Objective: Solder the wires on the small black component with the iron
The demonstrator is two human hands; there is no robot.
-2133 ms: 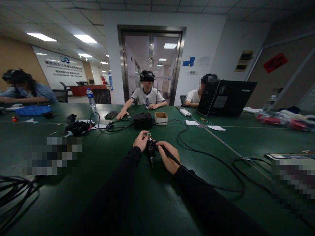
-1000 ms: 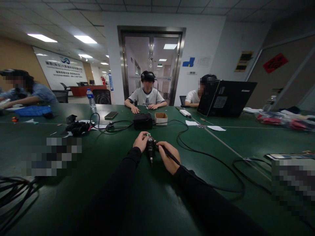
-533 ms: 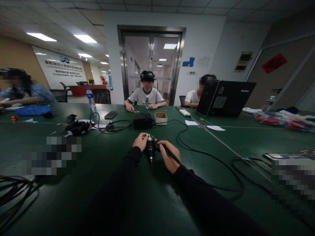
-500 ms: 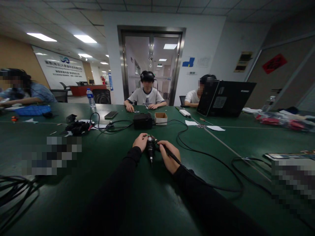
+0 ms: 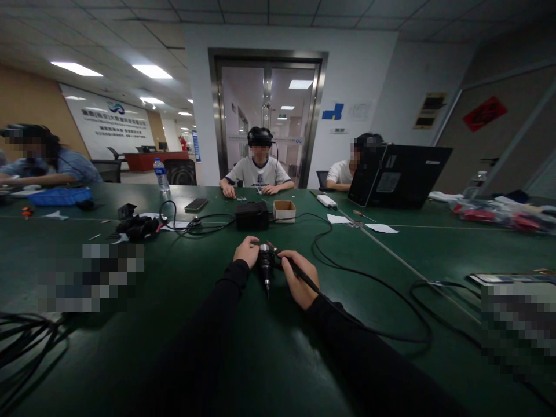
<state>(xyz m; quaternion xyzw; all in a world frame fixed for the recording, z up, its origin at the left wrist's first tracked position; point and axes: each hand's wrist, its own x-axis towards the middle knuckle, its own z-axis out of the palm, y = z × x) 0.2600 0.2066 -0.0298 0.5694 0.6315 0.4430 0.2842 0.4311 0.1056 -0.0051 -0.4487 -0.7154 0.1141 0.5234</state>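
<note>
In front of me a black tool with a silver collar and a thin pointed tip lies on the green table, tip towards me. My left hand is at its far left end, fingers drawn together by the silver part; what they grip is too small to make out. From the right, my right hand is closed round a black pen-shaped tool, its front end close to the silver part. A cord trails from the pen-shaped tool along my right forearm. Small details at the fingertips are blurred.
Beyond my hands stand a black box with cables and an open cardboard box. A phone and dark gear lie left. Right are paper, a looping cable and a large black case. Co-workers sit opposite.
The view has tilted up very slightly. My left fingertips have shifted a little, and the small greenish bit by them shows less clearly. My right hand keeps nearly the same place.
</note>
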